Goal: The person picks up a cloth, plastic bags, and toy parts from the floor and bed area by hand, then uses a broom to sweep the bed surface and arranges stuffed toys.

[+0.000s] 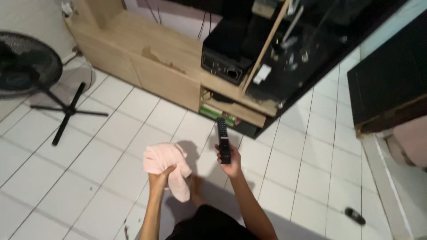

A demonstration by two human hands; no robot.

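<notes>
Left hand (159,176), fingers clenched, grips a pink cloth (167,166) above the white tiled floor (111,146). Right hand (229,163), fingers wrapped, holds a black remote (223,141) upright. Beyond, green flat packages (221,116) lie in the wooden cabinet's (147,58) low shelf.

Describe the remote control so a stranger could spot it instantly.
Start at the wooden TV cabinet across the white tiled floor. Just in front of it, the right hand holds up a slim black remote control, unlike the soft pink cloth in the left hand.

Standing fan (26,66), wooden cabinet (151,66), black speaker (224,55), white tiled floor (102,146)
</notes>
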